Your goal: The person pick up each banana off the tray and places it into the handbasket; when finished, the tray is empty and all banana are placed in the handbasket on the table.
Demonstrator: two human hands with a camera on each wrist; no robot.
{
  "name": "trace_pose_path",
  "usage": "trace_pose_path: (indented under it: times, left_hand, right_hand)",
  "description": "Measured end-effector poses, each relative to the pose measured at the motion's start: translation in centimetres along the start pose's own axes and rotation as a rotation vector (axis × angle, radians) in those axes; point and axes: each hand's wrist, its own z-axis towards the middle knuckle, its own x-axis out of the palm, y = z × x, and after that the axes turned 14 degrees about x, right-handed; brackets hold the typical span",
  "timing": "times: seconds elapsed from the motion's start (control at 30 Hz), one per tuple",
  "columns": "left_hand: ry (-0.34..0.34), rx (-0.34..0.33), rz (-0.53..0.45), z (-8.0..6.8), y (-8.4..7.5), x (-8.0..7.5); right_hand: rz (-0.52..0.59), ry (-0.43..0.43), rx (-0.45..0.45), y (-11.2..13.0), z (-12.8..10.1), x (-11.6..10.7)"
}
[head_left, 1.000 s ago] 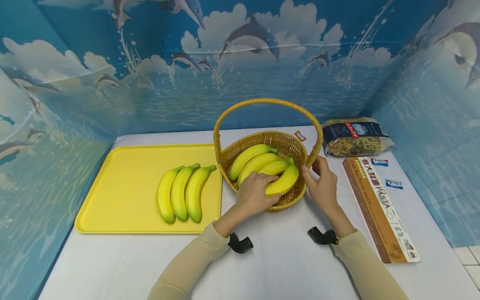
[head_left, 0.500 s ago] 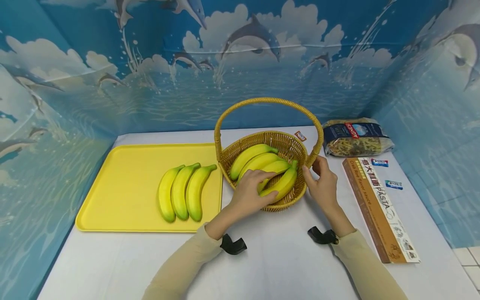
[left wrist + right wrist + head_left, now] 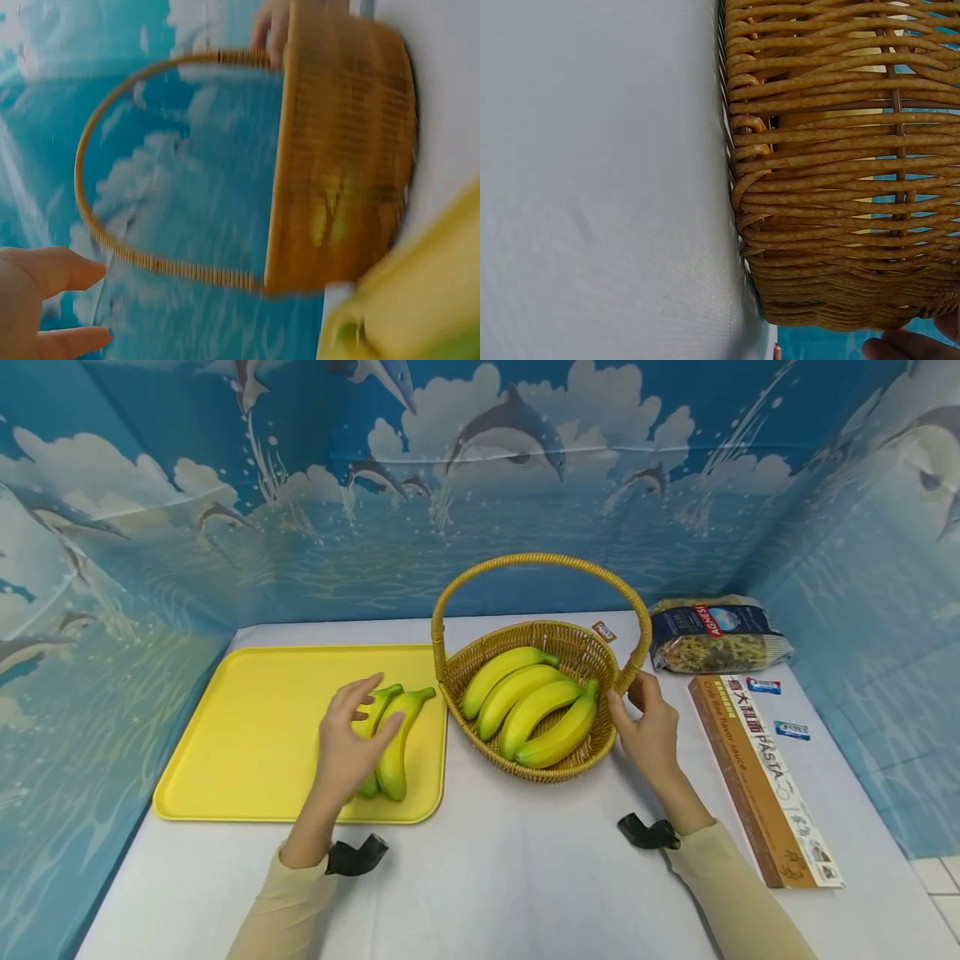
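A wicker basket (image 3: 570, 768) with a tall hoop handle (image 3: 540, 560) stands mid-table and holds several yellow bananas (image 3: 540, 710). My right hand (image 3: 637, 710) rests against its right side near the foot of the handle, thumb at the rim, fingers relaxed. The right wrist view shows the basket's woven wall (image 3: 832, 187) close up. Left of the basket, a yellow tray (image 3: 247, 727) carries more bananas (image 3: 397, 752). My left hand (image 3: 367, 710) lies over them with its fingers spread and straight, holding nothing. The blurred left wrist view shows the basket (image 3: 345, 150) and two fingers (image 3: 45, 270).
A long brown pasta box (image 3: 757, 768) lies along the table's right side, with a bag of pasta (image 3: 712, 631) behind it. Small blue packets (image 3: 791, 729) lie by the box. Blue dolphin-print walls close in the table on three sides.
My left hand let go of the front banana, which now lies in the basket, and swung left onto the bananas on the tray. My right hand has stayed by the basket.
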Motion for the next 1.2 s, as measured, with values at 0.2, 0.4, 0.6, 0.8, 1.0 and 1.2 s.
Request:
trace_pose_path:
  times: [0.2,0.4,0.6,0.8,1.0,1.2]
  left_hand:
    - [-0.148,-0.169,0.083,-1.5,4.2,-4.5]
    - [-0.170,-0.257,0.124,-2.0,5.8,-6.1]
    - [-0.122,-0.328,0.099,-2.2,7.1,-5.8]
    - [0.013,-0.424,0.061,-2.8,9.1,-5.0]
    - [0.177,-0.519,0.066,-3.4,10.8,-4.3]
    - [0.209,-0.520,0.108,-3.6,11.7,-3.6]
  right_hand:
    - [0.003,-0.001,0.000,0.0,-0.1,0.1]
    - [-0.001,-0.002,0.003,0.0,-0.1,0.0]
    - [-0.003,0.006,-0.001,0.0,0.0,0.0]
    - [-0.001,0.005,0.001,-0.1,0.0,0.1]
    - [-0.002,0.001,0.010,-0.1,-0.1,0.1]
    - [-0.003,0.005,0.001,-0.1,-0.1,0.0]
